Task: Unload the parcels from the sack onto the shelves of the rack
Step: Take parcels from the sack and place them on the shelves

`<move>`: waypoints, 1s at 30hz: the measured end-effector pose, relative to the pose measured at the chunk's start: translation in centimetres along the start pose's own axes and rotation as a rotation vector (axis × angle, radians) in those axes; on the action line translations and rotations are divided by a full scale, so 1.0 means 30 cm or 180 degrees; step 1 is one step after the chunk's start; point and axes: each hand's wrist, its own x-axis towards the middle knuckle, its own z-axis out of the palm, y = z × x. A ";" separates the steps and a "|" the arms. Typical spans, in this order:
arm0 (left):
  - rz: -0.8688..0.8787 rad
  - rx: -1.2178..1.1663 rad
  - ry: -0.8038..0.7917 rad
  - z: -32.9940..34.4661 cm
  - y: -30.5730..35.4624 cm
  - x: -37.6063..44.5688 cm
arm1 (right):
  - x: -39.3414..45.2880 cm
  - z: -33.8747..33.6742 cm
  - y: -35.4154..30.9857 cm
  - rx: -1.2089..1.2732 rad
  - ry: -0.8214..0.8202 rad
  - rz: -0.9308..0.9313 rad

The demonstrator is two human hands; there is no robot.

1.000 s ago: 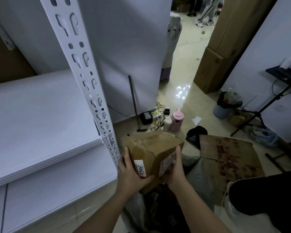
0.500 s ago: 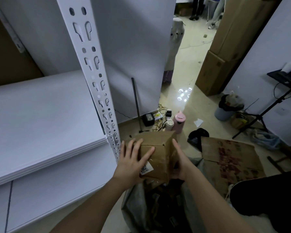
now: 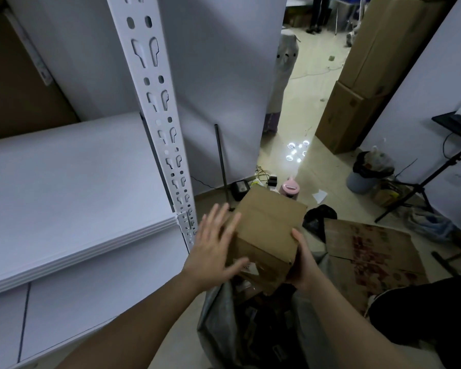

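Note:
I hold a brown cardboard parcel point(image 3: 266, 230) above the open grey sack point(image 3: 218, 323) on the floor. My right hand point(image 3: 302, 262) grips its right lower side from underneath. My left hand point(image 3: 216, 249) lies flat against its left face, fingers spread. A white label shows at the parcel's lower front edge. More parcels lie dark inside the sack. The white rack stands to the left, with its perforated upright point(image 3: 157, 115) just left of the parcel and a white shelf point(image 3: 72, 182) at hand height.
A flattened printed cardboard sheet point(image 3: 370, 254) lies on the floor to the right. Behind the parcel are a pink bottle point(image 3: 290, 188), cables and a black rod point(image 3: 221, 163). A bin point(image 3: 365, 174), a tripod stand point(image 3: 421, 182) and tall brown boxes point(image 3: 357, 102) stand further right.
The parcel has been turned and lifted higher, so its plain top faces me. My left hand has flattened against its left side with fingers spread; the right hand has slid under it.

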 end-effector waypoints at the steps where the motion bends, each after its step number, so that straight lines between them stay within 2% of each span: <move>1: -0.0646 -0.0688 0.0123 -0.025 0.021 0.014 | -0.001 -0.017 -0.010 0.0045 0.0025 -0.0104; 3: -0.2199 -0.2574 0.0064 -0.080 0.066 0.061 | -0.013 -0.047 -0.028 0.0184 -0.0041 -0.0188; 4: -0.2986 -0.3522 -0.0132 -0.103 0.078 0.087 | -0.020 -0.059 -0.035 0.0272 -0.0114 -0.0191; 5: -0.3595 -0.4157 -0.0488 -0.118 0.075 0.105 | -0.022 -0.071 -0.040 0.0353 -0.0176 -0.0207; 6: -0.3823 -0.4449 -0.0913 -0.115 0.057 0.113 | -0.026 -0.073 -0.041 0.0408 -0.0227 -0.0203; 8: -0.3707 -0.4600 -0.1627 -0.099 0.031 0.103 | -0.031 -0.068 -0.031 0.0461 -0.0278 -0.0161; 9: -0.3589 -0.4804 -0.1786 -0.093 0.026 0.098 | -0.030 -0.068 -0.024 0.0496 -0.0281 -0.0134; 11: -0.3506 -0.5289 -0.1704 -0.069 0.016 0.093 | -0.019 -0.070 -0.012 0.0452 -0.0256 -0.0129; 13: -0.3381 -0.5331 -0.1530 -0.060 0.003 0.097 | -0.012 -0.071 -0.012 0.0201 -0.0318 -0.0152; 18: -0.2881 -0.4524 -0.1136 -0.054 -0.024 0.093 | 0.034 -0.092 -0.016 -0.0915 -0.0036 -0.0380; 21: -0.2364 -0.4026 -0.1378 -0.075 -0.021 0.092 | 0.057 -0.103 -0.024 -0.1003 0.0140 -0.0530; 24: -0.2010 -0.3422 -0.1594 -0.064 -0.023 0.084 | 0.071 -0.096 -0.036 -0.0639 0.0190 -0.0623; 27: -0.2056 -0.3443 -0.1607 -0.076 0.011 0.082 | 0.085 -0.089 -0.070 -0.0112 0.0248 -0.0680; 30: -0.2673 -0.4253 -0.1571 -0.084 0.039 0.072 | 0.125 -0.085 -0.099 -0.0073 0.0209 -0.0774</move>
